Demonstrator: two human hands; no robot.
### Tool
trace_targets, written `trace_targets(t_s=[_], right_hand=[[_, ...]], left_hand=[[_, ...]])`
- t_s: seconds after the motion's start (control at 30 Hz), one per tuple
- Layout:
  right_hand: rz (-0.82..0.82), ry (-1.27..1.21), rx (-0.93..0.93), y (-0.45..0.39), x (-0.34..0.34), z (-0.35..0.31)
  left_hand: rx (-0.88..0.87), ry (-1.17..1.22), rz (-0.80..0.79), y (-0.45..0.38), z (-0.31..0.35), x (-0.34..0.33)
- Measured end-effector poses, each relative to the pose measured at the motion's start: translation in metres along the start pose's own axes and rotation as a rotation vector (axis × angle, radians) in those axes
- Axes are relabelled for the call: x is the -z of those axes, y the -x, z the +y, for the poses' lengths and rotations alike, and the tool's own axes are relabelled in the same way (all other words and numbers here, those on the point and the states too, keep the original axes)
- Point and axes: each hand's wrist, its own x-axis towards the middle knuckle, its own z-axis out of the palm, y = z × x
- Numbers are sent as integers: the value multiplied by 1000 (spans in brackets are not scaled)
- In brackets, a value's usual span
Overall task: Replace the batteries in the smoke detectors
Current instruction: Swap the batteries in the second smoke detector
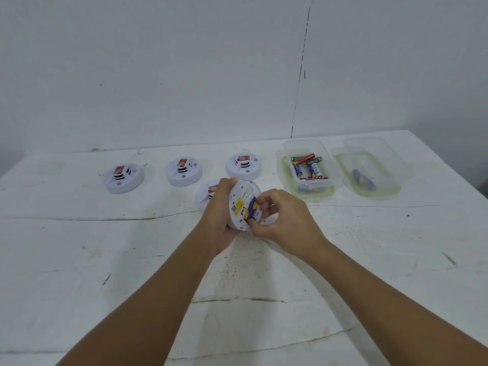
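Note:
My left hand grips a white smoke detector tilted on edge, its back facing me with a yellow label. A blue and yellow battery sits in its open compartment. My right hand pinches that battery with thumb and fingertips. Three more detectors stand face up along the back of the table: left, middle and right. A further detector lies partly hidden behind my left hand.
A clear plastic box with several batteries stands at the back right. Beside it, a second clear box has a blue battery or two in it. The white table is scuffed and cracked; a white wall rises behind it.

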Motion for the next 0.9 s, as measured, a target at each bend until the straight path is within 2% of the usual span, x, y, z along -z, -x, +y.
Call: trace_targets(t_s=[0.47,0.57,0.63,0.9], right_hand=[[5,-89,-1,3,0,4],[-39,-77,-28,2,4,1],[-6,-96,-53,1,4,-1],[106,-536,-430,-4,5,-17]], left_hand=[[-10,47,9,5,-3,-8],[-13,31,12,5,0,-8],[-12,38,23,5,2,-9],[-2,83,54,4,-3,-17]])
